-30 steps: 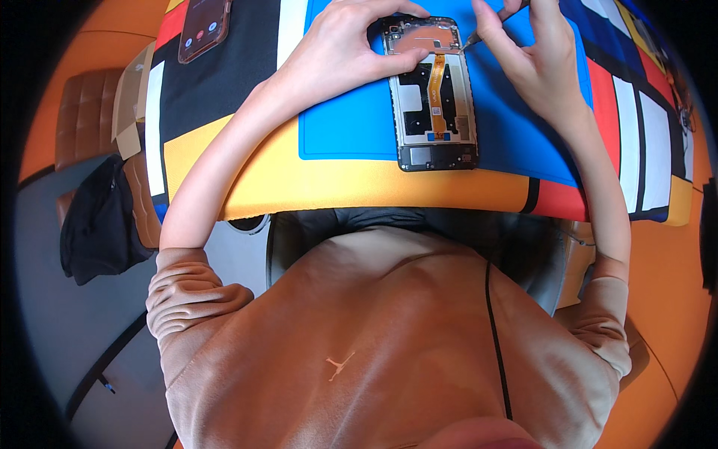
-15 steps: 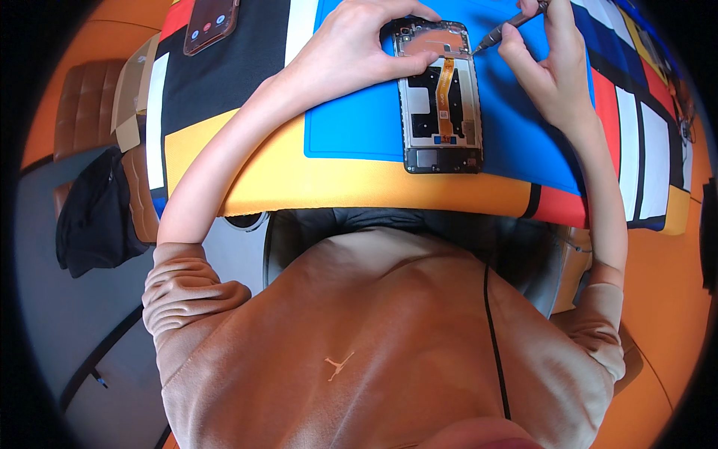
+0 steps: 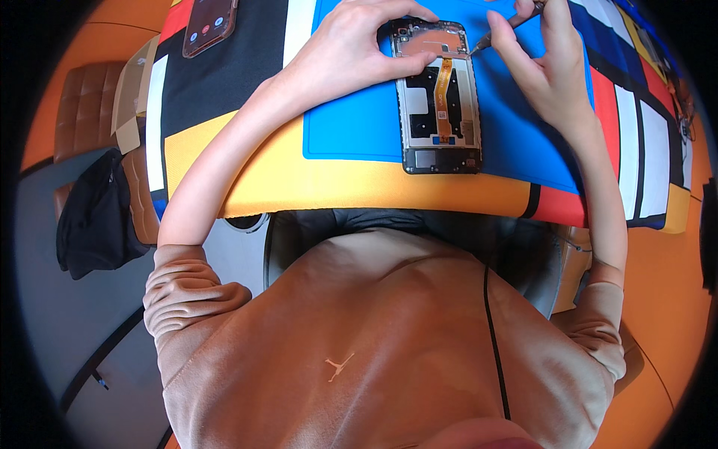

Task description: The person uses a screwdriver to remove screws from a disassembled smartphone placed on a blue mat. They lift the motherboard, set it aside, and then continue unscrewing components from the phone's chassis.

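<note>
Here, my left hand (image 3: 355,41) grips the opened phone (image 3: 441,105) at its upper end; just right of it, my right hand (image 3: 550,67) pinches a slim pointed tool (image 3: 483,44), tip at the phone's edge. A blue mat (image 3: 348,127) lies beneath; well left of my left hand rests another phone (image 3: 212,28).

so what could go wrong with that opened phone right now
The right hand holds a pointed tool near the right edge of the opened phone; a slip might scratch it. The left hand has its thumb near the top of the orange ribbon, which it could crease or snag.
</note>
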The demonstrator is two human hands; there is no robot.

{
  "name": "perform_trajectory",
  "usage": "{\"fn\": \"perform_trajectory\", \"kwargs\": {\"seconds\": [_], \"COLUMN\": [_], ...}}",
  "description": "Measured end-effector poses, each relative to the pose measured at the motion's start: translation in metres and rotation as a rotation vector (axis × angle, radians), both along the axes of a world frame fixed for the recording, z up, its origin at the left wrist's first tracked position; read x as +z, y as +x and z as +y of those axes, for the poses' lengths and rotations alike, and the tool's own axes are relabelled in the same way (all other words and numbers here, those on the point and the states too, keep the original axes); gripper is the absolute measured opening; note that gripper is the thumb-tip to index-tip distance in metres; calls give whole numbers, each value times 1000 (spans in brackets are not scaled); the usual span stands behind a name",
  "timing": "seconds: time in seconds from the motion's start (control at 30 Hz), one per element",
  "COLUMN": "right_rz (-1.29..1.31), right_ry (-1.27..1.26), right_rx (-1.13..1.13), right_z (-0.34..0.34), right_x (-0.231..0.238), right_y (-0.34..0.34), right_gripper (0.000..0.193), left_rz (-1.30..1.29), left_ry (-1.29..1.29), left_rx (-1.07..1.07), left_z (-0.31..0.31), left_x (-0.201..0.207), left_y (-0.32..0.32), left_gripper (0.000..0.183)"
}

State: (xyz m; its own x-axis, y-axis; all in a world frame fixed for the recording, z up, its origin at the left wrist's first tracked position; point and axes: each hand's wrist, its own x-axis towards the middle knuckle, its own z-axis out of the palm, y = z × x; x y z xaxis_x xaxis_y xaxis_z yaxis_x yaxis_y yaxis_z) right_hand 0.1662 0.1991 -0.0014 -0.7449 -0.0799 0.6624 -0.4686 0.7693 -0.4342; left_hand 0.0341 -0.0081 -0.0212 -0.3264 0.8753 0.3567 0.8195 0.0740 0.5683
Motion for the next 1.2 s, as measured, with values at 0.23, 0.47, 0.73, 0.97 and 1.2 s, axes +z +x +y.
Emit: {"fn": "perform_trajectory", "kwargs": {"seconds": [0.23, 0.47, 0.73, 0.97, 1.2], "right_rz": [42, 49, -21, 5, -46], "right_ry": [31, 81, 62, -2, -67], "right_rx": [20, 48, 35, -18, 51], "right_z": [5, 8, 8, 1, 4], "right_x": [0, 1, 6, 3, 5], "right_y": [-2, -1, 4, 2, 4], "right_gripper": [31, 31, 30, 30, 28], "left_rz": [-11, -10, -14, -2, -6], "left_ry": [-8, -12, -9, 2, -4], "left_rx": [9, 9, -16, -9, -11], "left_z": [-2, -1, 0, 0, 0], "left_x": [1, 1, 1, 1, 2], "left_y": [1, 1, 0, 0, 0], "left_gripper": [43, 43, 42, 42, 42]}}
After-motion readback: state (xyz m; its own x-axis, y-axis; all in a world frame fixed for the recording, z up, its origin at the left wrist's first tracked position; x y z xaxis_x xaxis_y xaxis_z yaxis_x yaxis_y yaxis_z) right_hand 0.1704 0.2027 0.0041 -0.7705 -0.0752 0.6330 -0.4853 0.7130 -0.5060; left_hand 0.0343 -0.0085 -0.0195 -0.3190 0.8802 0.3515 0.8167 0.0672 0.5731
